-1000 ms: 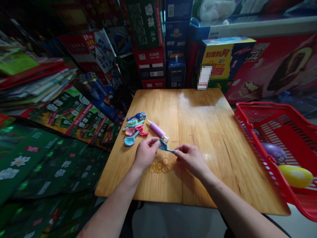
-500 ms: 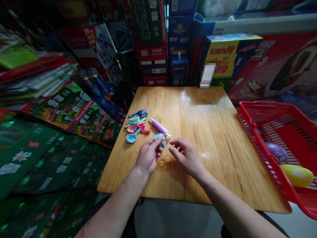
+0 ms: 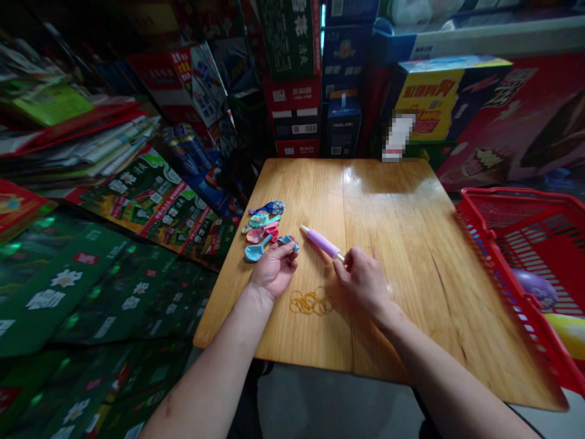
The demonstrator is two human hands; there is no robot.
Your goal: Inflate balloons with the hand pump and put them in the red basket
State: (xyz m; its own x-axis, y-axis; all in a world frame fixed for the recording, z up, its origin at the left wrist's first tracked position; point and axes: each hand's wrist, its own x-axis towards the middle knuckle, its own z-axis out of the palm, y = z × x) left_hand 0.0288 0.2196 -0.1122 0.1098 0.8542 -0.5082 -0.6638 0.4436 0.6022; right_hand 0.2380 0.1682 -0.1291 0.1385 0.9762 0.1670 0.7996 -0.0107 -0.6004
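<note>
A limp light-blue balloon [image 3: 288, 242] is pinched between the thumb and fingers of my left hand [image 3: 276, 269]. My right hand [image 3: 364, 279] grips the handle end of a purple balloon pump [image 3: 322, 243], whose white nozzle points away to the upper left. Beside my left hand lies a small pile of flat balloons: a dark blue one [image 3: 273, 208], a mint green one [image 3: 260, 221], a pink-red one [image 3: 256, 235] and another light-blue one [image 3: 254, 252]. Between my forearms, several yellow rubber bands [image 3: 311, 302] lie on the wooden table [image 3: 388, 225].
At the right edge stands a red plastic basket [image 3: 484, 235] holding a purple balloon [image 3: 535, 288] and a yellow balloon [image 3: 569, 332], both inflated. Green cartons [image 3: 64, 280] are stacked along the left. More boxes [image 3: 297, 113] line the table's far side.
My right hand has closed on the pump's handle end and lifted and shifted the pump rightward. My left hand still holds the light-blue balloon. The view has turned slightly left.
</note>
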